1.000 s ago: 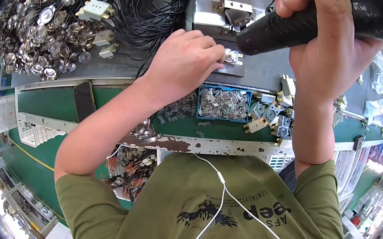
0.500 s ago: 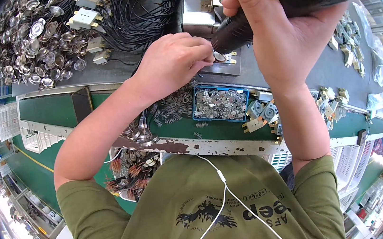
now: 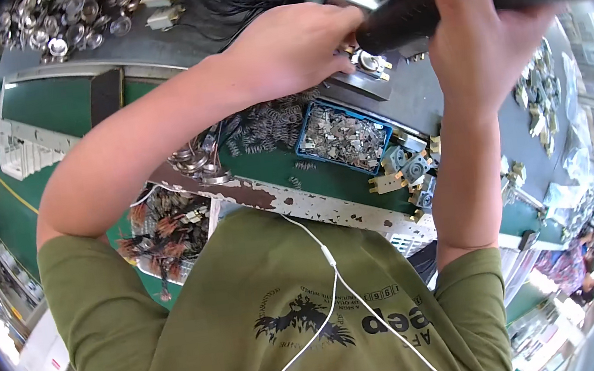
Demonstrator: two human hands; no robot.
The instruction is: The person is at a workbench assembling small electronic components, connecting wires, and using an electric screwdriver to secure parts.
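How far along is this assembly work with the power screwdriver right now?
Looks mid-job. In hand: the right hand holds the black power screwdriver on a small metal part that the left hand steadies. Possibly done: a few assembled pieces beside the blue tray. Left: the tray holds many clips, with loose springs nearby.

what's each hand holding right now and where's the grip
The right hand is wrapped around the body of a black power screwdriver. The left hand pins a small round metal part at its edge against the grey fixture.
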